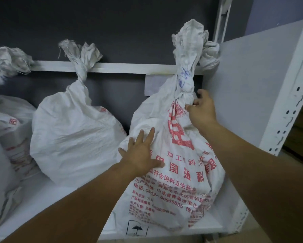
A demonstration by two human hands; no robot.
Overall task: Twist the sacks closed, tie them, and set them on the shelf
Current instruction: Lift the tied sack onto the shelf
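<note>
At the shelf's (47,195) right end, against its side panel (249,95), the left hand (141,151) presses flat and open on the printed sack (178,174); the right hand (200,107) pinches its knotted neck. A tied plain sack (71,134) stands just left.

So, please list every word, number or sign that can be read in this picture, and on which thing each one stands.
On the right sack, red print:
"加工" and "料", one line, other characters hidden by creases.
"符合饲料卫生标准", partly creased.
"电话: 0532-80936555", then "传".
"生产日期", small.
Large red characters above: folded, unreadable.
Blue handwriting on its twisted neck: illegible.
Black umbrella sign near its bottom.
Middle sack and left sack: red marks, too blurred to read.
</note>
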